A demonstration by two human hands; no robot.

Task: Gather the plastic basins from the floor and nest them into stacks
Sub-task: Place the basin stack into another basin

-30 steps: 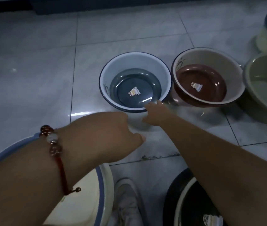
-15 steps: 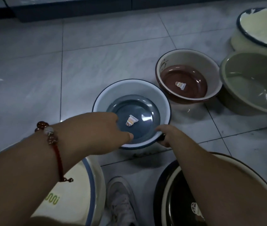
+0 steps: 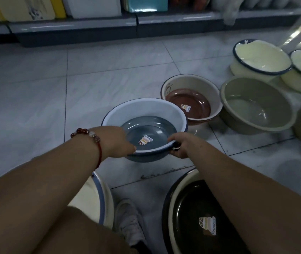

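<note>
Tiled floor (image 3: 36, 99), grey-white, fills most of the frame; a shelf base (image 3: 76, 32) carrying boxed goods runs along the top edge. Black-bottomed basin (image 3: 188, 213) with cream rim, lower centre-right, partly hidden under the right forearm. Cream basin with blue rim (image 3: 98, 200), lower left, largely covered by the left forearm. Olive-green basin (image 3: 256, 105), right of centre, on the floor; a second one of like colour is cut off at the right edge. Two cream basins with dark rims (image 3: 261, 59), upper right, side by side. Blue-bottomed basin (image 3: 144, 118), white-walled, at frame centre, tilted and raised at its near side, a paper label on its bottom. Brown-bottomed basin (image 3: 190, 96), just behind and right of it, flat on the floor. Left hand (image 3: 116, 142) grasps the near-left rim of the blue-bottomed basin, thumb over the edge. Right hand (image 3: 181, 145) grips the near-right rim, fingers curled under. Red bead bracelet (image 3: 91, 136) on the left wrist. White shoe (image 3: 129, 222), bottom centre, between the two nearest basins.
</note>
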